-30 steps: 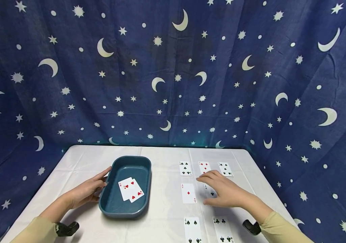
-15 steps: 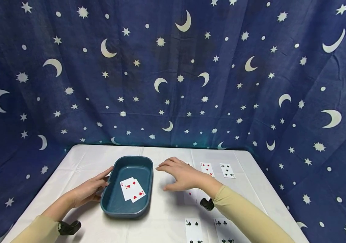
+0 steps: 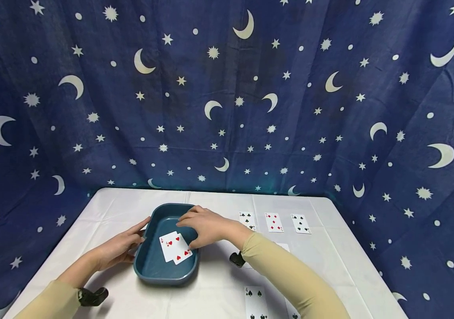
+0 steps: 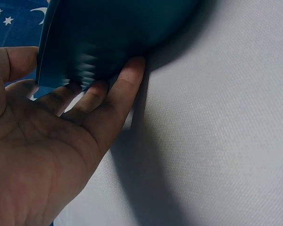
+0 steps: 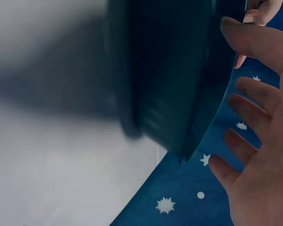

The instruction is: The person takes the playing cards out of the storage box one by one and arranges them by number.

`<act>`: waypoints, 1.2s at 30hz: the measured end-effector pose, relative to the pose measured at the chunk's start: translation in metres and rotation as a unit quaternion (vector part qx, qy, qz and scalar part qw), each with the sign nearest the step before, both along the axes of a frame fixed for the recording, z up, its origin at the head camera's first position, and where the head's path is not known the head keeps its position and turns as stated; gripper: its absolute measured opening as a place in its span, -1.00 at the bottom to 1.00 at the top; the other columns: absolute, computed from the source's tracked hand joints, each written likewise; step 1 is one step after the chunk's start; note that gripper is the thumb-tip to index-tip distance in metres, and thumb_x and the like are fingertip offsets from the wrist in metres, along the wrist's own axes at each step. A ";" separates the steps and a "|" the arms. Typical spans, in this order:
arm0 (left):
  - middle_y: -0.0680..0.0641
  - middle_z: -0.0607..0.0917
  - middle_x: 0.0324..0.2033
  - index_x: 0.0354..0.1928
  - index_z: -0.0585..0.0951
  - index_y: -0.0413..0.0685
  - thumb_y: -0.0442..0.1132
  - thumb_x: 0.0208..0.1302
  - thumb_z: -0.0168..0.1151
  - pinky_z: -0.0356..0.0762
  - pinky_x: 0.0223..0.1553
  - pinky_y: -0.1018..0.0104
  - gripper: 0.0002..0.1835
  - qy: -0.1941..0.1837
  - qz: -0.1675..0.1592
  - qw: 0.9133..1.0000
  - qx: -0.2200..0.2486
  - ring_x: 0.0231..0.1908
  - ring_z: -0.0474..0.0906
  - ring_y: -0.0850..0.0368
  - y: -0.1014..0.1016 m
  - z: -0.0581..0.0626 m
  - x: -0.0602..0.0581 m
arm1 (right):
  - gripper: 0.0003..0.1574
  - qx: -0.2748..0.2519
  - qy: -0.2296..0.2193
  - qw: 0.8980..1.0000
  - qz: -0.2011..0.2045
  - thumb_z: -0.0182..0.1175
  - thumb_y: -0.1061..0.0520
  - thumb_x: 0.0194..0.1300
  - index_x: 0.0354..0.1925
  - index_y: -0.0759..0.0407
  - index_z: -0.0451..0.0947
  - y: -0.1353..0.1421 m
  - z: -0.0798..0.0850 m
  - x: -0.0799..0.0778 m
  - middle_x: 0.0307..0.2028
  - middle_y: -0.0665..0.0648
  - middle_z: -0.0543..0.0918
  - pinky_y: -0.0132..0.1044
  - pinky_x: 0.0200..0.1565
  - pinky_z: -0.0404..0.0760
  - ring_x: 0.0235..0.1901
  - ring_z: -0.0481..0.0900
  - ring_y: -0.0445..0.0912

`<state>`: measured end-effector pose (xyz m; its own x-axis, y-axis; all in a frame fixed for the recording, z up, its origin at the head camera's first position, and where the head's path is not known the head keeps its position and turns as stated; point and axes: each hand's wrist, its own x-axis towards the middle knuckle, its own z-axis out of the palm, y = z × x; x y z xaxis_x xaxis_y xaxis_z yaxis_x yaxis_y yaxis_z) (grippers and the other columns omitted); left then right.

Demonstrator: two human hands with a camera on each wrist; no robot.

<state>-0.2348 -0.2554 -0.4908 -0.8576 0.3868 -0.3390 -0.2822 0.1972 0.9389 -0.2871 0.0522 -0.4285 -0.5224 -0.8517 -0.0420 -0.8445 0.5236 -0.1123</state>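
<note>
A dark teal rectangular dish [image 3: 153,266] sits on the white table, two overlapping red-suited playing cards [image 3: 180,252] lying face up inside it. My left hand [image 3: 116,251] grips its left side; in the left wrist view the thumb meets the rim [image 4: 43,52] and the other fingers lie against the outer wall. My right hand [image 3: 207,227] reaches over the right rim, its fingers spread and loosely bent above the inside. The thumb tip is right by the edge of the upper card. Between these fingers no card shows in the right wrist view.
To the right lie face-up cards: a back row with a black-suited card [image 3: 247,220], a diamonds card [image 3: 274,222] and a spades card [image 3: 300,223]. A four of spades [image 3: 255,301] lies near the front. My right forearm covers others. A starry curtain [image 3: 227,110] hangs behind.
My right hand has moved left from above the rows of cards to over the dish. The left hand stays at the dish, and the two cards inside it look the same.
</note>
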 end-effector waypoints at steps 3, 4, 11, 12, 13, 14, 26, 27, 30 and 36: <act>-0.39 -0.28 0.58 0.66 -0.18 0.30 -0.26 0.46 -0.03 0.54 0.05 -0.24 -0.13 0.000 -0.005 1.000 -0.003 0.50 -0.13 -0.44 0.001 0.001 0.000 | -0.07 0.022 -0.005 1.000 0.002 0.47 -0.21 0.16 0.44 -0.10 0.45 -0.010 -0.004 -0.005 0.40 -0.14 0.43 -0.15 0.35 0.28 0.39 0.21 -0.07; -0.39 -0.29 0.58 0.66 -0.18 0.31 -0.26 0.46 -0.03 0.54 0.05 -0.25 -0.13 0.000 -0.004 1.000 -0.005 0.50 -0.13 -0.45 0.001 0.002 -0.001 | -0.05 0.032 -0.005 0.999 0.000 0.48 -0.23 0.15 0.45 -0.10 0.44 -0.013 -0.006 -0.006 0.40 -0.15 0.42 -0.15 0.35 0.28 0.39 0.21 -0.07; -0.37 -0.27 0.58 0.66 -0.16 0.31 -0.27 0.46 -0.03 0.52 0.06 -0.28 -0.14 -0.004 0.003 1.000 -0.008 0.51 -0.13 -0.45 0.002 0.003 -0.002 | 0.04 0.096 0.004 0.995 -0.010 0.54 -0.29 0.05 0.45 -0.12 0.43 -0.028 -0.013 -0.010 0.37 -0.13 0.45 -0.18 0.27 0.35 0.31 0.28 -0.08; -0.38 -0.27 0.58 0.66 -0.16 0.31 -0.27 0.46 -0.03 0.52 0.06 -0.29 -0.14 -0.004 0.003 1.000 -0.008 0.50 -0.13 -0.46 0.001 0.003 -0.002 | 0.04 0.103 0.007 0.995 -0.009 0.55 -0.29 0.05 0.44 -0.13 0.44 -0.030 -0.015 -0.010 0.36 -0.13 0.45 -0.21 0.24 0.37 0.27 0.30 -0.09; -0.36 -0.26 0.59 0.66 -0.14 0.32 -0.28 0.45 -0.02 0.52 0.06 -0.29 -0.13 -0.005 0.008 1.000 -0.007 0.50 -0.12 -0.45 0.002 0.003 -0.001 | 0.02 0.109 0.009 0.994 -0.007 0.55 -0.28 0.05 0.43 -0.14 0.45 -0.031 -0.017 -0.010 0.36 -0.12 0.46 -0.23 0.22 0.37 0.25 0.31 -0.10; -0.37 -0.26 0.58 0.66 -0.14 0.32 -0.28 0.45 -0.02 0.51 0.06 -0.30 -0.13 -0.005 0.007 1.000 -0.007 0.50 -0.12 -0.45 0.002 0.003 -0.001 | 0.00 0.114 0.011 0.993 -0.006 0.55 -0.28 0.05 0.42 -0.15 0.46 -0.033 -0.019 -0.011 0.35 -0.13 0.46 -0.25 0.20 0.37 0.23 0.31 -0.12; -0.37 -0.25 0.58 0.66 -0.15 0.32 -0.28 0.45 -0.03 0.51 0.06 -0.30 -0.13 -0.003 0.005 1.000 -0.005 0.49 -0.10 -0.46 0.001 0.001 -0.001 | -0.12 0.146 0.020 0.989 -0.009 0.60 -0.28 -0.02 0.29 -0.26 0.58 -0.040 -0.029 -0.010 0.26 -0.20 0.49 -0.29 0.17 0.36 0.19 0.31 -0.14; -0.37 -0.25 0.58 0.66 -0.15 0.32 -0.28 0.45 -0.03 0.51 0.06 -0.30 -0.14 -0.002 0.005 1.000 -0.006 0.49 -0.09 -0.46 0.001 0.001 -0.001 | -0.12 0.148 0.019 0.989 -0.011 0.60 -0.28 -0.03 0.28 -0.27 0.58 -0.041 -0.029 -0.010 0.26 -0.20 0.49 -0.29 0.15 0.36 0.17 0.31 -0.15; -0.37 -0.25 0.58 0.66 -0.15 0.32 -0.27 0.46 -0.03 0.50 0.07 -0.30 -0.14 -0.002 0.005 1.000 -0.010 0.49 -0.09 -0.47 0.001 0.001 -0.001 | -0.12 0.151 0.021 0.988 -0.013 0.61 -0.28 -0.05 0.27 -0.27 0.59 -0.042 -0.029 -0.010 0.23 -0.20 0.49 -0.30 0.11 0.37 0.11 0.32 -0.17; -0.37 -0.26 0.58 0.66 -0.14 0.33 -0.26 0.46 -0.03 0.48 0.09 -0.33 -0.14 -0.002 0.005 1.000 -0.013 0.49 -0.10 -0.47 0.001 0.001 -0.001 | -0.10 0.153 0.016 0.988 -0.023 0.63 -0.26 -0.06 0.27 -0.28 0.58 -0.045 -0.030 -0.009 0.19 -0.20 0.50 -0.32 0.06 0.38 0.04 0.31 -0.20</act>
